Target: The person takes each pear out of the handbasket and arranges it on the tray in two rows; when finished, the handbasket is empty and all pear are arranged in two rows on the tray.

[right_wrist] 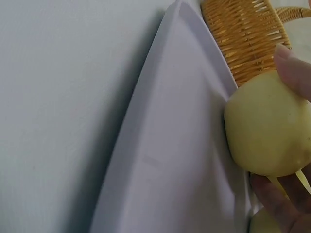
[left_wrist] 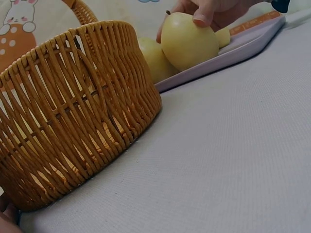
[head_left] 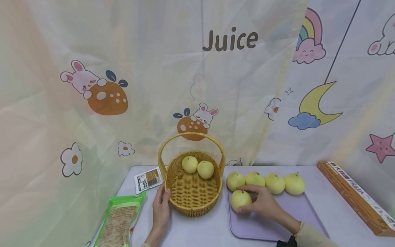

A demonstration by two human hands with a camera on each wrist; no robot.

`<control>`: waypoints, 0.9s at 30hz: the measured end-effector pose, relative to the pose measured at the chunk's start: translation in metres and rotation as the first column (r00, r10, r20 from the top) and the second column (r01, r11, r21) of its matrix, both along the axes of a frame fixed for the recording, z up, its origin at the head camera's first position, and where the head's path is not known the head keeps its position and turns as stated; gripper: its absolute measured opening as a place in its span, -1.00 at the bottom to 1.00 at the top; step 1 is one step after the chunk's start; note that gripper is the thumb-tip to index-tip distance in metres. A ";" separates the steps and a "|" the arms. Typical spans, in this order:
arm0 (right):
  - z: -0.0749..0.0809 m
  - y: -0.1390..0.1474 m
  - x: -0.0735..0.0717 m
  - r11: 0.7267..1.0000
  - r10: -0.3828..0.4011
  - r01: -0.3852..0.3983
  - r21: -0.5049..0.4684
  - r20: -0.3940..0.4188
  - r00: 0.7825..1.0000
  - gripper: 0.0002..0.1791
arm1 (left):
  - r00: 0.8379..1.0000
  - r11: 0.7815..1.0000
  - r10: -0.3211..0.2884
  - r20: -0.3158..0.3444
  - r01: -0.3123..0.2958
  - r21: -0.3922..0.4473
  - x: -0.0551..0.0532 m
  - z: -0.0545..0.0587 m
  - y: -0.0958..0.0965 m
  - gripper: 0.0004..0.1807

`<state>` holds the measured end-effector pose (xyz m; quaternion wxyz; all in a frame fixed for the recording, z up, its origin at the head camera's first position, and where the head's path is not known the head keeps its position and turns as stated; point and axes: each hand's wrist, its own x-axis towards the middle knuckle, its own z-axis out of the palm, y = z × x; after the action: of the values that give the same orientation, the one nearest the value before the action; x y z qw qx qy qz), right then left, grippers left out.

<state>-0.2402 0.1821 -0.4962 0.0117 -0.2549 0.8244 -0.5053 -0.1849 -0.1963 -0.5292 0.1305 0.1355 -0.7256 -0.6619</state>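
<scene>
My right hand (head_left: 262, 202) grips a pale yellow pear (head_left: 241, 201) between thumb and fingers, over the left part of a lilac tray (head_left: 265, 230). In the right wrist view the same pear (right_wrist: 267, 126) is held close above the tray, stem end hidden. Several more pears (head_left: 275, 183) stand in a row along the tray's back. Against the left side of a woven basket (head_left: 194, 193) with a tall arched handle rests my left hand (head_left: 162, 209); its fingertips (left_wrist: 7, 218) show low by the basket's base. Two pears (head_left: 197, 167) lie inside at the back.
Left of the basket lie a small white packet (head_left: 148, 180) and a green-edged food bag (head_left: 120, 219). A long orange pasta box (head_left: 358, 199) lies right of the tray. A printed curtain (head_left: 154, 85) hangs behind the table.
</scene>
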 end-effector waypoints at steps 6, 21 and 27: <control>-0.004 -0.003 0.001 1.000 -0.017 0.017 -0.012 -0.010 1.000 -0.22 | 1.000 1.000 -0.003 0.011 0.003 0.011 0.000 0.000 0.000 -0.26; -0.004 -0.007 0.004 0.998 -0.069 0.070 0.009 -0.044 0.997 -0.18 | 1.000 1.000 0.005 0.008 -0.005 -0.013 -0.001 0.000 0.001 -0.27; -0.005 -0.010 0.006 0.995 -0.098 0.098 0.000 -0.069 0.993 -0.18 | 1.000 1.000 0.001 0.016 -0.001 -0.005 0.000 0.000 0.000 -0.26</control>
<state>-0.2345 0.1716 -0.5008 -0.0413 -0.2315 0.8367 -0.4947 -0.1852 -0.1959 -0.5294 0.1256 0.1409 -0.7281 -0.6589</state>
